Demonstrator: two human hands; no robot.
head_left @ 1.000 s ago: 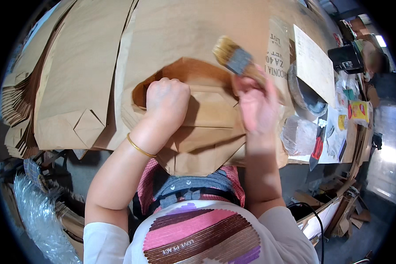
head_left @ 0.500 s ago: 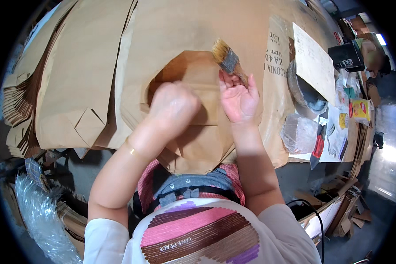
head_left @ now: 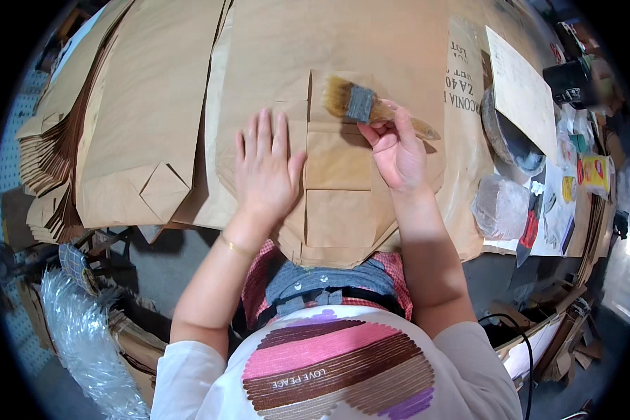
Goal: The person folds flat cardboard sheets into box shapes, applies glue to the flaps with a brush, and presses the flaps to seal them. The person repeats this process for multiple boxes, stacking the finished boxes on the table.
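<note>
The right hand [head_left: 397,150] grips a brush [head_left: 360,105] by its handle. The brush lies sideways, bristles pointing left, on the top fold of a paper bag [head_left: 339,189]. The left hand [head_left: 264,168] is open and flat, pressing the bag just left of the brush. The bag lies at the near edge of the surface [head_left: 371,35]. Bag stacks [head_left: 129,119] fill the left side; a bowl [head_left: 511,136] sits right.

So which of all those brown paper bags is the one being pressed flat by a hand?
The bag right in front of the person, with its folded bottom flaps showing. The left hand lies flat on it, while the right hand holds a brush over it. The stacks further left lie untouched.
</note>
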